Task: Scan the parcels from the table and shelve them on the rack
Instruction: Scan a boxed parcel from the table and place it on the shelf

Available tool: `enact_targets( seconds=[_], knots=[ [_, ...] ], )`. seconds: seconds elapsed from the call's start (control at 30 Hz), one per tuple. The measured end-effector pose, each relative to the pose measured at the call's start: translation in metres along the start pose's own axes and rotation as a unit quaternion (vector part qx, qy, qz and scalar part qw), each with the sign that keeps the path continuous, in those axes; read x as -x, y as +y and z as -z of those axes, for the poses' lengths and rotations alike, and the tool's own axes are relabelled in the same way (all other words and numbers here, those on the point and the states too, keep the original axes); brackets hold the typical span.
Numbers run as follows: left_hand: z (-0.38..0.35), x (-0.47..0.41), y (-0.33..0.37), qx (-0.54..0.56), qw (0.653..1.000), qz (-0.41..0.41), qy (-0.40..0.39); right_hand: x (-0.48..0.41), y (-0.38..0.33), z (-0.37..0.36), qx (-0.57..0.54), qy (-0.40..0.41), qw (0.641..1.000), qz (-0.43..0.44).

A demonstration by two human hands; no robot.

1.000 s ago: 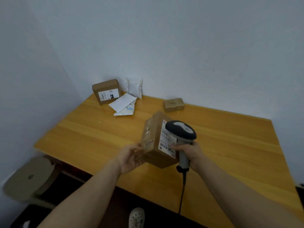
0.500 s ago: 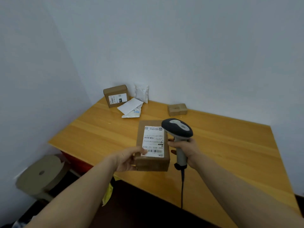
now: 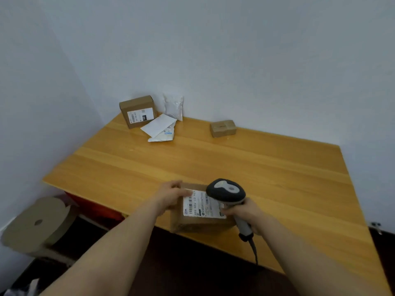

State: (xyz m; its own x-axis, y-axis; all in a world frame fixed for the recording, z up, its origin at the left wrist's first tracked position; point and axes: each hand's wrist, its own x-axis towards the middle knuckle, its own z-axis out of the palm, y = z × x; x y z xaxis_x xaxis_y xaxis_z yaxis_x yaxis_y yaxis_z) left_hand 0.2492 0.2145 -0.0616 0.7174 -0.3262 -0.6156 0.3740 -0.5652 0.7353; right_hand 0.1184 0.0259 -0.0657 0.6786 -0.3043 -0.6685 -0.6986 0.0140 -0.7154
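Note:
A brown cardboard parcel (image 3: 198,223) with a white barcode label facing up sits near the table's front edge. My left hand (image 3: 171,194) grips its far left corner. My right hand (image 3: 245,212) holds a grey and black barcode scanner (image 3: 226,192), whose head hovers over the label's right end. Other parcels lie at the back of the wooden table (image 3: 277,178): a labelled brown box (image 3: 137,111), two white mailers (image 3: 160,129), a clear bag (image 3: 173,105) leaning on the wall, and a small brown box (image 3: 223,128).
White walls close the table in at the back and left. A large roll of brown paper (image 3: 36,223) stands on the floor at the left. The scanner's cable (image 3: 254,253) hangs over the table's front edge. No rack is in view.
The parcel went from tilted up in my hands to lying flat with its label upward, and was turned a quarter. The scanner head moved over the label. The view shifted back.

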Motion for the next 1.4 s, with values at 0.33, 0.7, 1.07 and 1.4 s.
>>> enact_targets(
  seconds=[0.33,0.7,1.07,1.4],
  knots=[
    [-0.012,-0.004,-0.033,-0.140,0.962,0.233,0.015,-0.029,-0.005,-0.008,0.066,0.097,0.991,0.056],
    [-0.002,-0.017,-0.035,0.041,0.975,0.123,0.179,-0.031,-0.032,-0.001,0.113,0.007,0.991,0.073],
    [-0.055,-0.001,-0.056,0.324,0.932,0.160,0.022,-0.031,-0.008,-0.015,-0.001,-0.052,0.997,-0.050],
    [0.023,0.013,-0.010,0.258,0.966,0.014,0.009,0.006,-0.053,-0.008,-0.026,-0.005,0.993,0.113]
  ],
)
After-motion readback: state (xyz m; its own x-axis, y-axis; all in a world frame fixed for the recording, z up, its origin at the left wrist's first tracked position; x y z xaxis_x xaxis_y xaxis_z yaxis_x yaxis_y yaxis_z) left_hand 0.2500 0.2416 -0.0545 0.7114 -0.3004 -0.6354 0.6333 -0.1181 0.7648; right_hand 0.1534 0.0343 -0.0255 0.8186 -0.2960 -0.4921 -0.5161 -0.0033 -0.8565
